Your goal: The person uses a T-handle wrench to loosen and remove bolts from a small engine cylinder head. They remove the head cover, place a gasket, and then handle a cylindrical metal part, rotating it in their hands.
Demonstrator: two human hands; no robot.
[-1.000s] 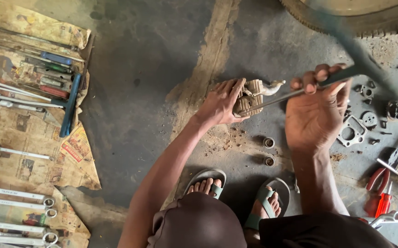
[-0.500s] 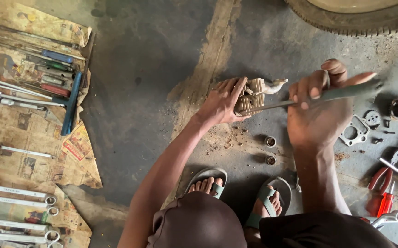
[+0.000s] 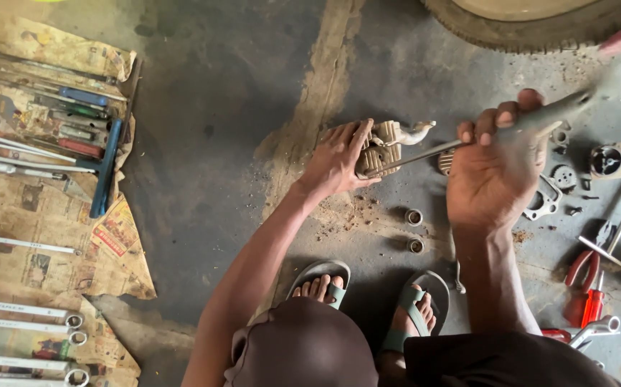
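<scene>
While you crouch over the grey concrete floor [image 3: 217, 143], a worn tyre [image 3: 525, 25] lies at the top edge and sheets of old newspaper [image 3: 31, 265] spread to your left, carrying a row of screwdrivers [image 3: 67, 122] and several spanners [image 3: 16, 312]. Your left hand [image 3: 339, 161] lies flat, fingers spread, against the finned metal engine part [image 3: 386, 147], which sits on the floor between your two hands. Your right hand [image 3: 493, 172] is closed around the handle of a long metal tool [image 3: 425, 152], whose tip touches the finned part. Red-handled pliers [image 3: 586, 283] lie to your right. Two small metal rings [image 3: 414, 229] rest on the floor near your sandalled feet [image 3: 368, 297].
</scene>
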